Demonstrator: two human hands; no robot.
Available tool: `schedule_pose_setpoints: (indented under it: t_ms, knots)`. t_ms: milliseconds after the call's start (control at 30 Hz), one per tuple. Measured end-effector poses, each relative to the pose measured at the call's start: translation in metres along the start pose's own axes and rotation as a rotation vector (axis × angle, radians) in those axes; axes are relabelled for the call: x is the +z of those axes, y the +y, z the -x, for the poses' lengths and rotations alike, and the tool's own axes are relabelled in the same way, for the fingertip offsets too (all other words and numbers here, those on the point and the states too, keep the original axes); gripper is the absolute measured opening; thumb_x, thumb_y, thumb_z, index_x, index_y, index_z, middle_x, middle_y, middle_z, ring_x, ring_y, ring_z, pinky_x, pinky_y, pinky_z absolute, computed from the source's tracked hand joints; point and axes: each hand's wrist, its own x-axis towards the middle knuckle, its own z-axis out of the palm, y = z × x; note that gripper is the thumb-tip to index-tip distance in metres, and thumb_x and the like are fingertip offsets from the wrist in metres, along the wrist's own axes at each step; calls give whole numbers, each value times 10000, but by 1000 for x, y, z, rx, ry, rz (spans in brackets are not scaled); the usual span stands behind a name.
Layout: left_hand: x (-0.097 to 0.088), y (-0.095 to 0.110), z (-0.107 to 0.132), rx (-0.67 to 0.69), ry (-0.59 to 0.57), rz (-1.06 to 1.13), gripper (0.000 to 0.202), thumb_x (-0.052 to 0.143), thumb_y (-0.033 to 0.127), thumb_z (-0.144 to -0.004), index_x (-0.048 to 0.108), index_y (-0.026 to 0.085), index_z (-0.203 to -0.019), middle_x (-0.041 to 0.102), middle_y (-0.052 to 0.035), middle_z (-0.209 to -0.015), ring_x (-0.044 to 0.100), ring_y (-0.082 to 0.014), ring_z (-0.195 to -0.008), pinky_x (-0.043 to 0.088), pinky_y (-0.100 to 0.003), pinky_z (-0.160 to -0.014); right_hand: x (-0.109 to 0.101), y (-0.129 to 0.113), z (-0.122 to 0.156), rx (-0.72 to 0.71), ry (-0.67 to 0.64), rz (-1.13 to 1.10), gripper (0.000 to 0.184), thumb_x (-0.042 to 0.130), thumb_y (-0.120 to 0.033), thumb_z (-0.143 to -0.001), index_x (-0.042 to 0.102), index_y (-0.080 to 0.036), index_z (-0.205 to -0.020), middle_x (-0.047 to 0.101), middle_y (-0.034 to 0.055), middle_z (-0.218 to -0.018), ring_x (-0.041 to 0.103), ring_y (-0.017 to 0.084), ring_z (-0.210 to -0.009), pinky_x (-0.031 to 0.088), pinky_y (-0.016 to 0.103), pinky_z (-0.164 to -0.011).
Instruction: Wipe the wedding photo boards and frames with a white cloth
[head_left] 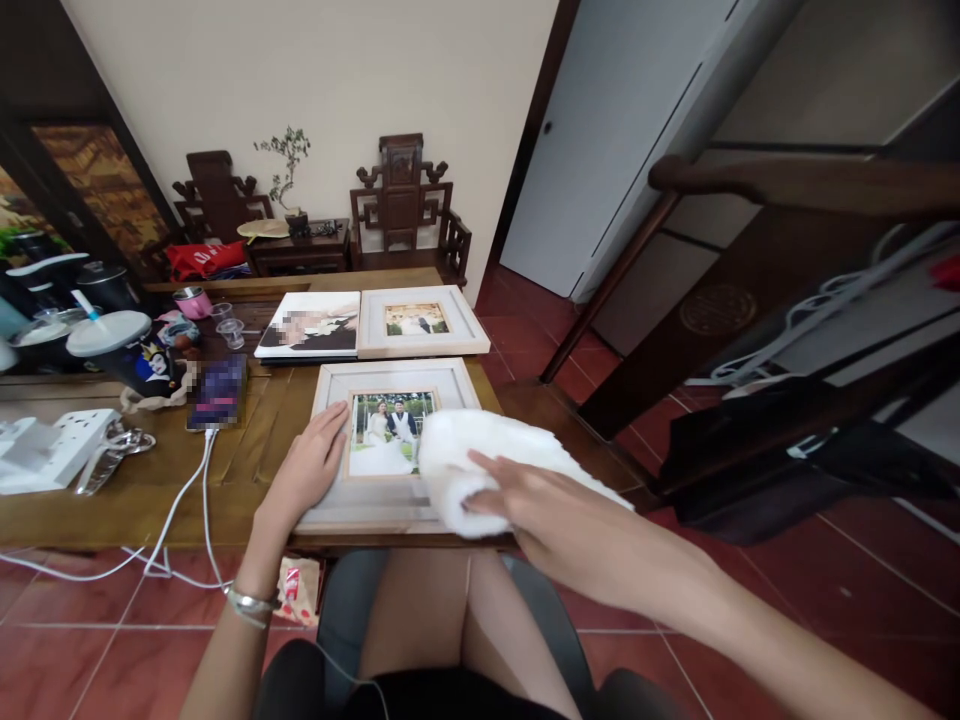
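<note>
A pale wooden photo frame [332, 505] lies flat near the table's front edge, with a wedding photo [379, 440] of two people in its middle. My left hand [319, 455] rests along the frame's left side, fingers stretched out and holding nothing. A fluffy white cloth [465, 440] covers the right part of the frame and hangs past the table's right edge. My right hand [510, 490] grips this cloth, its fingers pressed into a fold. The frame's right side is hidden beneath the cloth.
Behind lie a second framed photo [480, 335] and a white-edged picture [307, 325]. On the left are a phone [217, 392] with white cables, a power strip [71, 450] and a lidded cup [124, 345]. A dark wooden chair [630, 310] stands at right.
</note>
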Motion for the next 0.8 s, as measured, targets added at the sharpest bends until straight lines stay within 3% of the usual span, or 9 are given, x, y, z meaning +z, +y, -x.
schedule_pose_setpoints:
  t_ms: [67, 167, 267, 333, 467, 633, 733, 800]
  knots:
    - [0, 0, 0, 4, -8, -5, 467, 328, 317, -986, 489, 131, -1383, 465, -128, -1475, 395, -238, -1387, 322, -479, -1153, -2, 9, -27, 68, 124, 79, 648, 407, 86, -685, 654, -182, -1221, 471, 158, -1450, 564, 313, -1215, 487, 433, -955]
    - [0, 0, 0, 9, -1, -12, 468, 326, 331, -989, 483, 136, -1384, 464, -135, -1473, 396, -237, -1386, 325, -481, -1148, 1, 29, -81, 63, 303, 240, 646, 410, 104, -712, 615, -132, -1277, 349, 148, -1540, 326, 348, -1402, 342, 511, -1101]
    - [1, 0, 2, 8, 7, -15, 462, 325, 327, -990, 463, 162, -1399, 454, -127, -1483, 386, -236, -1393, 321, -497, -1144, 13, 42, -122, 41, 244, 339, 647, 416, 117, -726, 616, -141, -1284, 383, 146, -1523, 280, 375, -1416, 274, 571, -1117]
    - [1, 0, 3, 8, 6, -17, 464, 322, 326, -992, 449, 168, -1410, 438, -125, -1495, 373, -235, -1402, 318, -499, -1144, 22, 41, -131, 38, 166, 353, 607, 446, 93, -741, 625, -133, -1275, 412, 168, -1500, 326, 408, -1381, 294, 592, -1089]
    - [2, 1, 3, 4, 4, -19, 464, 316, 319, -993, 449, 167, -1411, 437, -124, -1496, 368, -225, -1406, 319, -469, -1149, 25, 17, -101, 9, 35, 306, 531, 464, 42, -766, 649, -112, -1239, 438, 199, -1470, 386, 430, -1331, 349, 584, -1045]
    - [4, 2, 2, -12, -5, -19, 471, 313, 317, -994, 455, 136, -1405, 429, -130, -1501, 366, -225, -1406, 311, -453, -1157, 2, -25, -37, -97, -170, 98, 514, 458, 46, -734, 671, -131, -1166, 521, 173, -1409, 463, 376, -1296, 442, 512, -1004]
    - [4, 1, 2, -10, -6, -19, 468, 311, 312, -994, 455, 142, -1405, 428, -124, -1502, 366, -224, -1406, 308, -452, -1159, 7, -34, -25, -182, -141, -54, 526, 438, 44, -737, 661, -170, -1162, 508, 132, -1433, 456, 327, -1317, 435, 497, -1027]
    - [4, 0, 2, -4, -9, -19, 466, 316, 312, -993, 452, 151, -1408, 429, -119, -1502, 366, -223, -1406, 307, -452, -1159, 20, -29, -35, -193, -62, -114, 556, 429, 48, -740, 639, -176, -1203, 460, 127, -1475, 375, 320, -1378, 371, 529, -1079]
